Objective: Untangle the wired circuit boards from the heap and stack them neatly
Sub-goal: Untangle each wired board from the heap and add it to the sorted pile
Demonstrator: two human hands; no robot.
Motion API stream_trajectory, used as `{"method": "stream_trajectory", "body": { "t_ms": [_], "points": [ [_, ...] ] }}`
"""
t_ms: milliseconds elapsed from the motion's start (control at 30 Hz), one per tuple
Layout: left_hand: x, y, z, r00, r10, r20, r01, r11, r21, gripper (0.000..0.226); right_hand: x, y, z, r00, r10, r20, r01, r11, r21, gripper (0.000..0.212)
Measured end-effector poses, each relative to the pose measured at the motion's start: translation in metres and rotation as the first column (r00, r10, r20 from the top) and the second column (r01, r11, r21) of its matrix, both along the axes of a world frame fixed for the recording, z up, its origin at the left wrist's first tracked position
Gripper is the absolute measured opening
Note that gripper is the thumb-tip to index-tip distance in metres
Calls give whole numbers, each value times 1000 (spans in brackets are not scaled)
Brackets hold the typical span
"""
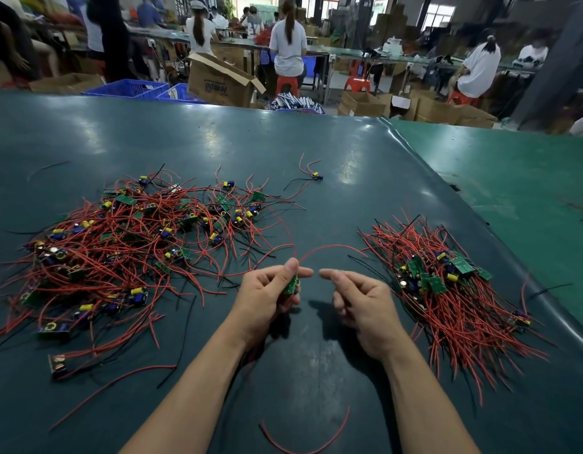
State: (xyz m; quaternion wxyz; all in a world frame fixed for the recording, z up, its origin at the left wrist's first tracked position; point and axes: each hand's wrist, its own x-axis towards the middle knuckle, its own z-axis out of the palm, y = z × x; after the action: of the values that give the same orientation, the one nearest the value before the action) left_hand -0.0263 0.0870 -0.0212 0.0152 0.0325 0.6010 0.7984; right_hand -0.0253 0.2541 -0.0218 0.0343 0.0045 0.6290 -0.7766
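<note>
A tangled heap (129, 237) of small green circuit boards with red and black wires spreads over the left of the dark green table (283, 142). On the right lies an aligned pile (447, 283) of boards, their wires fanned out. My left hand (270, 296) grips one green board (291, 285) between the two piles; a red wire (332, 248) arcs from it toward the right pile. Just to its right, my right hand (362, 303) holds nothing, its forefinger pointing at the left thumb and the other fingers loosely curled.
A single wired board (314, 175) lies apart beyond the heap. A loose red wire (303, 444) curls near the front edge between my forearms. A lighter green table (513, 178) adjoins on the right. Behind are people at benches, cardboard boxes and blue crates.
</note>
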Motion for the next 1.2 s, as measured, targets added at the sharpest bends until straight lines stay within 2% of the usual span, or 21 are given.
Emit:
{"method": "stream_trajectory", "body": {
  "t_ms": [67,133,200,267,433,500,633,733,800,900,933,1000,1067,1200],
  "points": [
    [2,1,2,998,-64,-24,62,994,-92,34,-2,3,3,988,150,40,-150,989,10,26],
    [4,6,2,990,-131,-54,114,963,-244,35,-3,2,4,984,176,5,-176,984,18,30],
    [6,9,1,981,-184,-65,153,932,-327,34,-3,1,2,984,165,-70,-165,986,7,26],
    [6,9,2,978,-199,-64,166,927,-337,29,-3,-2,1,986,126,-108,-125,992,15,22],
    [5,9,4,980,-184,-69,147,919,-365,30,-5,-5,2,999,-14,-31,14,1000,12,22],
    [6,8,3,981,-185,-51,156,925,-348,32,-7,-4,3,998,-68,5,68,996,-50,18],
    [11,3,5,962,-271,-28,244,903,-352,34,-15,1,2,975,-200,94,219,931,-292,16],
    [12,3,7,958,-285,-34,249,884,-395,33,-17,3,1,973,-206,107,232,899,-370,17],
    [10,7,2,984,-172,-50,143,921,-362,33,-14,1,0,987,-151,60,161,949,-271,24],
    [11,11,-3,989,-53,-137,-11,903,-430,31,-8,-10,-4,997,-67,-49,70,996,58,49],
    [12,12,-4,979,-78,-186,-28,860,-510,32,-6,-13,-6,992,-68,-109,85,984,155,47],
    [13,13,-6,953,-154,-262,-59,753,-655,40,-5,-16,-9,978,-92,-186,139,956,257,28],
    [13,13,-7,949,-148,-277,-83,732,-676,42,-5,-14,-9,982,-92,-164,129,963,235,21],
    [14,13,-4,970,-122,-208,-26,803,-595,34,-7,-11,-8,997,-22,-70,29,995,91,26]
  ]
}}
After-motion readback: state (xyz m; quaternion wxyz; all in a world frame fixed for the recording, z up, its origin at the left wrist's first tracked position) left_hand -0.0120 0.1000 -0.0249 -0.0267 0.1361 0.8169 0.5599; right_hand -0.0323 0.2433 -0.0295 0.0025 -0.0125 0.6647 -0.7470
